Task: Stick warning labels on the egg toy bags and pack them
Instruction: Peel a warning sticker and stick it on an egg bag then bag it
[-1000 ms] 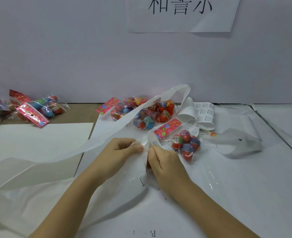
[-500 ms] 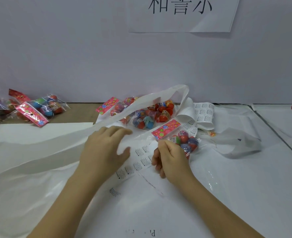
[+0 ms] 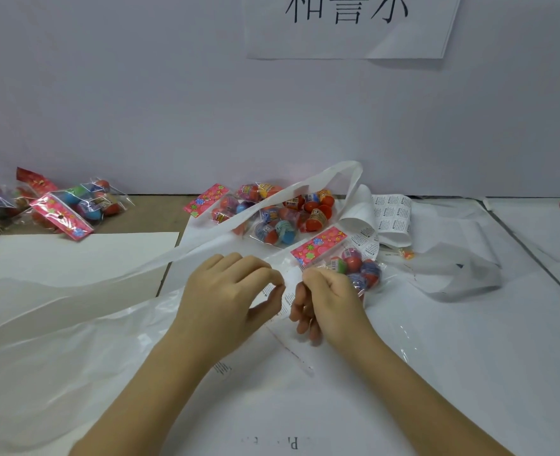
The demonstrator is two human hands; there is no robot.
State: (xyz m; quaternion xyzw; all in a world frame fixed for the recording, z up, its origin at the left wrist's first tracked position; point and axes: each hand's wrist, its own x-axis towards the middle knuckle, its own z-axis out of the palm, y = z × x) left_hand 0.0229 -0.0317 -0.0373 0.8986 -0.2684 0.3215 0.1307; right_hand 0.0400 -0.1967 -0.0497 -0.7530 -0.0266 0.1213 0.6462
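your left hand (image 3: 229, 297) is pinching thumb against forefinger on the edge of the label strip (image 3: 288, 299), a white paper band with small printed blocks that is lying between your two hands. your right hand (image 3: 329, 301) is curling its fingers tight on the other side of that same strip, knuckles up; how much paper is sitting inside the fist is hidden. the egg toy bag (image 3: 357, 268) is lying on the white table (image 3: 469, 357) just beyond your right hand, right against its knuckles, with its pink header card (image 3: 318, 245) pointing away to the left. a pile of more bags (image 3: 282, 215) is sitting behind it near the wall, and a long blank paper ribbon (image 3: 338, 174) is looping over that pile and trailing off to your left. a curled sheet of labels (image 3: 392, 213) is resting beside the pile on the right. another heap of bags (image 3: 74, 205) is lying well apart at the far left. a clear plastic bag (image 3: 74, 357) is spreading under your left forearm.
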